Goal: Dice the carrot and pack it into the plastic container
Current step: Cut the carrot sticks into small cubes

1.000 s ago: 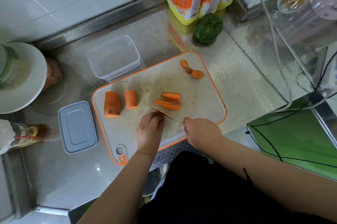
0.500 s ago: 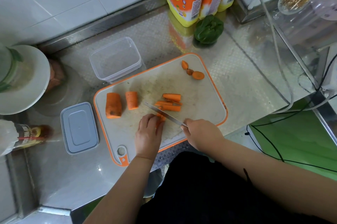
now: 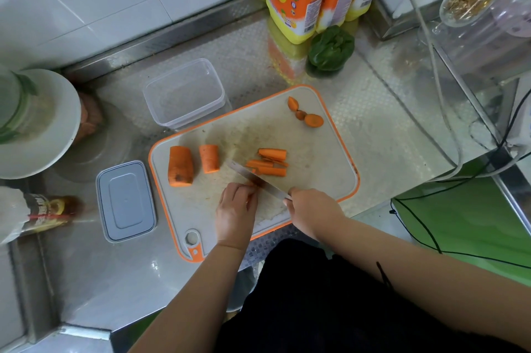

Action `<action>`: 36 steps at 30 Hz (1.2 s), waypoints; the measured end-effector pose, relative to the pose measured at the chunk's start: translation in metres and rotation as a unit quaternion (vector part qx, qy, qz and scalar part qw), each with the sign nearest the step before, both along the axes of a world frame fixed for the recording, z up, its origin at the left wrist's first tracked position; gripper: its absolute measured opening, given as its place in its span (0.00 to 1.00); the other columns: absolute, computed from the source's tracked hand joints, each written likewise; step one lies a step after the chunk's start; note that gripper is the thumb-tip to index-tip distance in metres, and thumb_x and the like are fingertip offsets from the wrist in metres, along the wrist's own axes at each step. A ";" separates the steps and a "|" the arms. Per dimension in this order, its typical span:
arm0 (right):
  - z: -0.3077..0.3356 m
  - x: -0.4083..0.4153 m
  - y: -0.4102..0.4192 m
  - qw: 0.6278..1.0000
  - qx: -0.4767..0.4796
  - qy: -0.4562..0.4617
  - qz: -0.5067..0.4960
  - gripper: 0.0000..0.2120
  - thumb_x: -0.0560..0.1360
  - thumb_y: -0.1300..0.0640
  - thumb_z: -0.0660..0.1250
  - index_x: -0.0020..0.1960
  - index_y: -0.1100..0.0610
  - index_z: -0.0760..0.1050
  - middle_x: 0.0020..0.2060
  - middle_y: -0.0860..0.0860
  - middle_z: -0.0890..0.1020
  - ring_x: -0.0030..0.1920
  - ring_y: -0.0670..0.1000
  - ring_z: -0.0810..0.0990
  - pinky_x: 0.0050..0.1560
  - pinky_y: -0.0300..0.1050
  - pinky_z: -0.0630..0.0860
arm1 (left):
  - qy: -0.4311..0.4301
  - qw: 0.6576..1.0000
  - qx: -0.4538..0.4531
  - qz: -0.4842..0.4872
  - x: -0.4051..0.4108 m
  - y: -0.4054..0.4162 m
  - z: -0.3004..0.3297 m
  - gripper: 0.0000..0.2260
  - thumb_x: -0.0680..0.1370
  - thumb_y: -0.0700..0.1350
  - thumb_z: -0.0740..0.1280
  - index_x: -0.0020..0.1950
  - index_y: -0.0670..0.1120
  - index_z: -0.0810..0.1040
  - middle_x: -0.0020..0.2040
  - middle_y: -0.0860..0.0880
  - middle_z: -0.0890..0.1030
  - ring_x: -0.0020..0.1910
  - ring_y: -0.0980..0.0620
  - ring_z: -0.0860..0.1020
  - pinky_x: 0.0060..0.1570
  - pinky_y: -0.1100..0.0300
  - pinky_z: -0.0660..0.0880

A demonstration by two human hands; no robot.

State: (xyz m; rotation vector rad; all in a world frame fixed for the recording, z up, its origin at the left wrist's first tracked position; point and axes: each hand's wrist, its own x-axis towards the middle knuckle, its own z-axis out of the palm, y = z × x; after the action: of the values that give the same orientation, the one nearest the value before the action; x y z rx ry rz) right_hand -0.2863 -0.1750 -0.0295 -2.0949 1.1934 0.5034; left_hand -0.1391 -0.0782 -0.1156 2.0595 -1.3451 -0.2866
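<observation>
Since the frame a second ago, the steel knife blade (image 3: 255,179) has lifted and swung so that its tip now points up toward the far left of the white, orange-rimmed cutting board (image 3: 316,157), reaching close to the carrot sticks, while the view itself has shifted only slightly. The right hand (image 3: 311,209) sits at the board's near edge, fingers curled round the knife handle, which is hidden inside the fist. The left hand (image 3: 237,210) lies on the board's near part, knuckles up and fingers bent downward, pressing on a small carrot piece (image 3: 253,183) that barely shows at the fingertips, right against the blade. Both forearms come in from the near side of the board. On the board's middle lie several long orange carrot sticks (image 3: 268,163), loosely stacked and roughly parallel; left of them stand two thick unpeeled-looking carrot chunks (image 3: 180,165), the larger one outermost. At the board's far right corner sit three small carrot end slices (image 3: 306,115). The clear rectangular plastic container (image 3: 184,94) stands open on the steel bench (image 3: 388,128) just beyond the board's far left edge, with nothing visible inside. Its grey-blue lid (image 3: 125,201) lies flat on the bench just left of the board.
</observation>
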 end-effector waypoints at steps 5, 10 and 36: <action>0.005 -0.005 -0.011 0.999 0.043 -0.028 -0.014 0.15 0.82 0.50 0.53 0.52 0.59 0.73 0.49 0.58 0.80 0.52 0.57 0.77 0.44 0.43 0.65 | 0.007 1.000 0.003 -0.003 -0.001 0.001 0.007 0.09 0.77 0.44 0.65 0.45 0.41 0.83 0.45 0.47 0.78 0.42 0.48 0.79 0.44 0.59 0.75; 0.012 -0.005 -0.002 1.000 -0.004 -0.027 0.011 0.14 0.82 0.50 0.52 0.53 0.58 0.71 0.47 0.58 0.80 0.49 0.58 0.78 0.41 0.45 0.66 | -0.021 1.000 -0.002 -0.009 -0.001 0.000 0.010 0.09 0.77 0.43 0.63 0.44 0.40 0.81 0.45 0.45 0.79 0.43 0.46 0.76 0.44 0.61 0.71; 0.015 0.002 0.007 0.998 -0.046 -0.027 0.032 0.14 0.82 0.51 0.53 0.54 0.59 0.72 0.48 0.57 0.80 0.49 0.59 0.78 0.42 0.47 0.67 | -0.037 0.999 0.008 -0.038 0.008 0.009 0.009 0.10 0.77 0.44 0.63 0.45 0.40 0.81 0.46 0.45 0.79 0.44 0.45 0.78 0.39 0.54 0.76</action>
State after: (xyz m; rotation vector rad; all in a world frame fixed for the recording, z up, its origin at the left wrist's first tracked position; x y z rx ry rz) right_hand -0.2838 -0.1675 -0.0143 -2.2155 1.1410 0.4250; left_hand -0.1313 -0.0690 -0.1062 2.0530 -1.4714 -0.2558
